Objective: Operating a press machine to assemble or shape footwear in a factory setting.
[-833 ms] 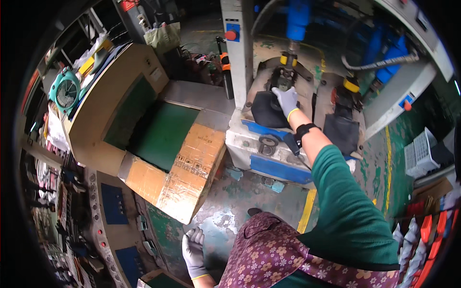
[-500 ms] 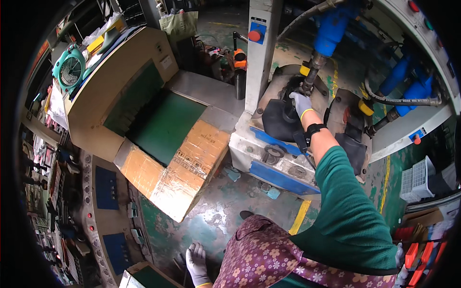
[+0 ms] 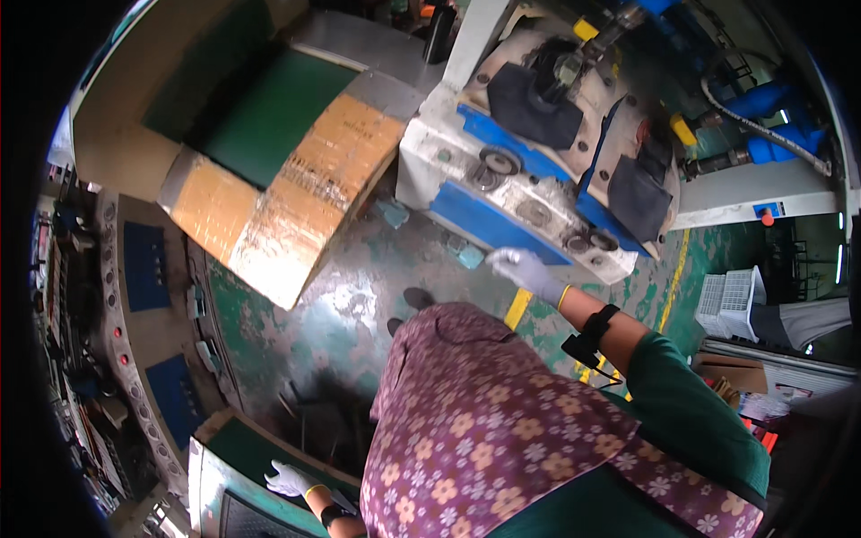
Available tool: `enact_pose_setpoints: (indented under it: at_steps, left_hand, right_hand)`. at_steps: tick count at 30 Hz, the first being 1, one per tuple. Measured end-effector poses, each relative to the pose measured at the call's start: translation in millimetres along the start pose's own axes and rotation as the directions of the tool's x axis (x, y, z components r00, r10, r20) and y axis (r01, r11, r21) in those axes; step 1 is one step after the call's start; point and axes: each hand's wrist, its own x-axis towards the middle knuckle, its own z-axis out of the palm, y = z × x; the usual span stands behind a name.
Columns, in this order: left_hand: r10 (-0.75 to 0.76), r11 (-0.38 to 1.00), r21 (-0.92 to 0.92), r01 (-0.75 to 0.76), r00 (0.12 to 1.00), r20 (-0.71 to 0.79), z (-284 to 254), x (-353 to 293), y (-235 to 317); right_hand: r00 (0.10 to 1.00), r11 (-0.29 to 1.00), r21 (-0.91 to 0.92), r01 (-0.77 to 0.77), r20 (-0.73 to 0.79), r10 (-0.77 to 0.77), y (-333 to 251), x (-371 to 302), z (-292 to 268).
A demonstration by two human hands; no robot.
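My right hand (image 3: pixel 531 274), in a pale glove, hovers in front of the blue front panel (image 3: pixel 489 224) of a press machine. Its fingers are loosely bent and apart, and nothing shows in them. On the machine's beige plate lies a black flexible piece (image 3: pixel 529 106), its upper end under a metal rod clamp. A second black piece (image 3: pixel 640 199) rests on the plate's right side. At the lower left my left hand (image 3: pixel 289 480), gloved too, has its fingers spread over the dark green top (image 3: pixel 242 448) of a low unit and holds nothing.
A beige conveyor unit with a green belt (image 3: pixel 273 112) stands at the left, cardboard (image 3: pixel 309 179) taped along its edge. Blue cylinders (image 3: pixel 780 112) and a hose are at the upper right. White plastic baskets (image 3: pixel 731 300) stand on the right. A control panel (image 3: pixel 121 296) runs along the far left.
My right hand has left the rod clamp over the black piece and come down in front of the machine. My left hand has moved left, over the low unit. The view has shifted.
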Motion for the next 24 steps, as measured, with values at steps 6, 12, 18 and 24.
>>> enact_pose_setpoints:
  at_steps: [6, 12, 18, 24]
  left_hand:
    - [0.367, 0.929, 0.083, -0.36, 0.875, -0.316, 23, 31, -90]
    - [-0.002, 0.887, 0.458, 0.059, 0.992, -0.125, 2, 40, -93]
    - [0.015, 0.869, 0.492, 0.057, 0.99, -0.142, 16, 49, -91]
    - [0.284, 0.958, 0.01, -0.287, 0.942, -0.176, -47, 33, -63]
  right_hand:
    - [0.977, 0.893, -0.451, 0.004, 0.191, 0.092, 135, -130, 34]
    - [0.707, 0.692, 0.266, -0.671, -0.054, 0.705, 175, -216, 66]
    - [0.905, 0.904, -0.096, -0.416, 0.051, 0.422, 261, -239, 124]
    - [0.852, 0.839, 0.147, -0.524, 0.091, 0.516, 180, -169, 140]
